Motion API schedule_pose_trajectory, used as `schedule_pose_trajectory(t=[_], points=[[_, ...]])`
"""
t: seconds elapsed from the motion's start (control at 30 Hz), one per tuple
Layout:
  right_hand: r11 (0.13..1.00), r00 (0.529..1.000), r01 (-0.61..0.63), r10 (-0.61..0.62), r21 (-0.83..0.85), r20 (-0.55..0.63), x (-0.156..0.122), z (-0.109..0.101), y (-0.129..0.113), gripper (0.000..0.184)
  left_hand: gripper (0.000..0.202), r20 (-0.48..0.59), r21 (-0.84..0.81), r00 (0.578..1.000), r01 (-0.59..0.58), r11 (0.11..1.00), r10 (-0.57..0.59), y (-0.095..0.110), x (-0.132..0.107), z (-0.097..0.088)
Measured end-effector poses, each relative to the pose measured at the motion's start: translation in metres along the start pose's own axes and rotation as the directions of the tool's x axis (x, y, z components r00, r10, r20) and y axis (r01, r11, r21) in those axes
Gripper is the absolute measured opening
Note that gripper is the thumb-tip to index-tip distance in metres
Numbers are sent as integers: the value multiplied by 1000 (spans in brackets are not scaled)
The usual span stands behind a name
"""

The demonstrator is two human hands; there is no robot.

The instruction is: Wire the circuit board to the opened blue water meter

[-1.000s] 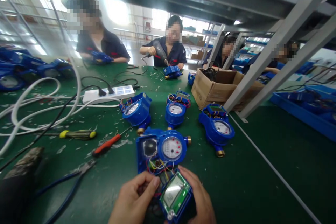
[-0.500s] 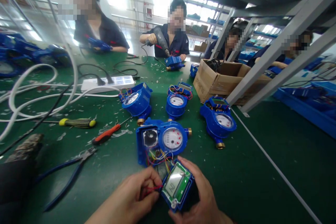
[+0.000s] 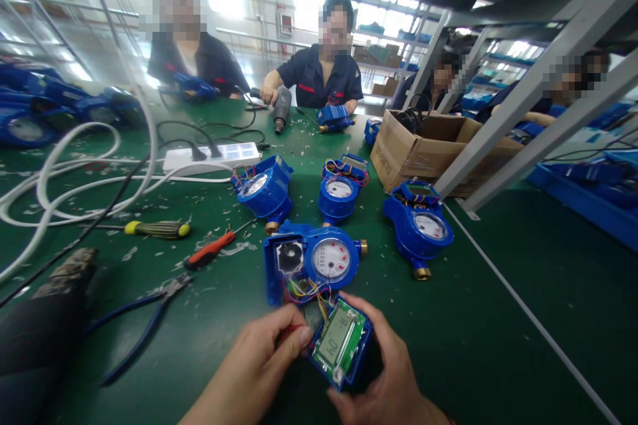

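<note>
My right hand grips the edges of a display module, a green circuit board with a grey LCD in a blue housing. Dark digits show on its screen. Thumb and fingers of my left hand are pinched on a red wire at the module's left side; the wire's end is hidden. Thin coloured wires run from the module to a blue water meter lying just beyond, its side compartment uncovered. A white dial with red pointers faces up on that meter.
Three more blue meters stand behind: left, middle and right. To the left lie pliers, an orange screwdriver, a yellow-black screwdriver and a power strip. A cardboard box stands beside metal posts. Co-workers sit opposite.
The module's screen now shows different digits. My left fingers have closed further over the red wire. Across the table, a co-worker's heat gun has swung down and left, away from a meter.
</note>
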State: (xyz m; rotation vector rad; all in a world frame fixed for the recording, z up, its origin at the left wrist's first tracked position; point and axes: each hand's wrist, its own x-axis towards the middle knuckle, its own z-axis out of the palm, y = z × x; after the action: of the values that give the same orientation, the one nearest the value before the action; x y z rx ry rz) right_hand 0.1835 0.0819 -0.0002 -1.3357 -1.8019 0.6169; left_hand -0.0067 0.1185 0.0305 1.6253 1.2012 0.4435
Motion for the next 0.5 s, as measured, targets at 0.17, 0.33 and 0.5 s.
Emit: schedule_pose_trajectory(t=[0.17, 0.33, 0.5], points=[[982, 993, -119, 115, 147, 38, -2, 1, 4, 80, 32, -101, 30, 993, 66, 997, -62, -4, 5, 7], [941, 983, -181, 180, 288, 30, -6, 5, 11, 79, 21, -161, 105, 984, -62, 993, 79, -7, -2, -5], [926, 984, -180, 175, 332, 45, -7, 6, 16, 83, 9, -320, 343, 760, -463, 817, 566, -5, -13, -11]])
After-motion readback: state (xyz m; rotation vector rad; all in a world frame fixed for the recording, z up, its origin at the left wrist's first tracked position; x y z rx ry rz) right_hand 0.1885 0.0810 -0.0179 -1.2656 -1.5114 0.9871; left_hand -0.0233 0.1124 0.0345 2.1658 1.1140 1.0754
